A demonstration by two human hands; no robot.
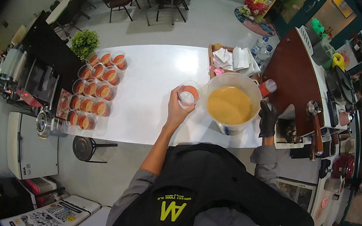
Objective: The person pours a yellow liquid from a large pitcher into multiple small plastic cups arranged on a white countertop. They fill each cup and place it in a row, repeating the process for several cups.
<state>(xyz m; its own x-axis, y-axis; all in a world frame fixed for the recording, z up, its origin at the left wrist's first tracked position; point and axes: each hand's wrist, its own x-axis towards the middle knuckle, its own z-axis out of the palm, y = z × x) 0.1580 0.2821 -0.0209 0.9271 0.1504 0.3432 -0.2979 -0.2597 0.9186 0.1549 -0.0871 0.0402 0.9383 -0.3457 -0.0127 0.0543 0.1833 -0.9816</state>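
My bare left hand is closed around a clear plastic cup with an orange-red print; no drink shows in it. Just right of it, a large translucent plastic pitcher holds an orange-tan liquid. My right hand, in a black glove, is curled at the pitcher's right side, where the handle is mostly hidden. Several similar cups filled with an orange-tan drink stand in rows at the left part of the white table.
A wooden tray with napkins and papers stands behind the pitcher, beside water bottles. A red-and-clear container is right of the pitcher, near a brown counter. A cup sealing machine stands left; a round stool is below the table.
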